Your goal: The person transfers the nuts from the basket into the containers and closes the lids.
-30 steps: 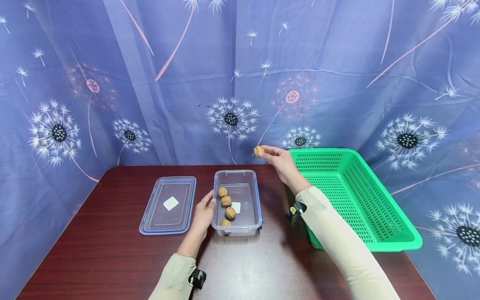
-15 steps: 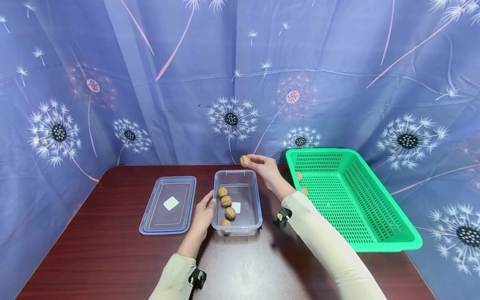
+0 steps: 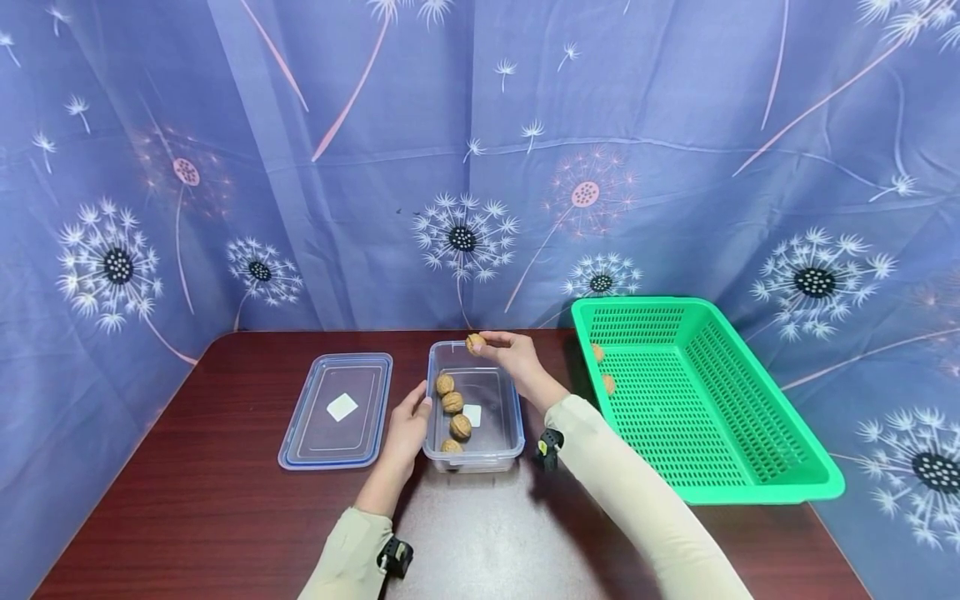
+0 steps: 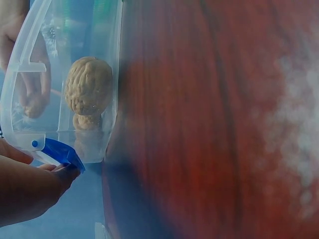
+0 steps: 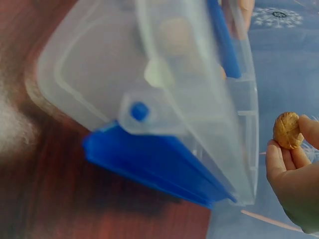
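Note:
A walnut (image 3: pixel 475 343) is pinched between the thumb and fingertips of my right hand (image 3: pixel 516 358), above the far end of a clear plastic food container (image 3: pixel 497 457). The right wrist view shows that walnut (image 5: pixel 287 130) beyond the container's rim. Inside the container, several walnuts (image 3: pixel 461 427) line its left side, beside a white square label (image 3: pixel 472 415). My left hand (image 3: pixel 405 427) holds the container's left side; in the left wrist view its fingers lie against a blue latch (image 4: pixel 62 153). Another blue latch (image 5: pixel 149 159) hangs down on the right side.
The container's lid (image 3: pixel 336 446), clear with a blue seal, lies on the dark red wooden table (image 3: pixel 187 492) to the left. On the right stands a green slotted basket (image 3: pixel 750 400) with walnuts (image 3: pixel 597 352) by its left wall. A dandelion-print curtain (image 3: pixel 360 208) hangs behind.
My right hand has carried the walnut left and down from near the basket to over the container's far end. Walnuts in the basket have come into view. My left hand stays put.

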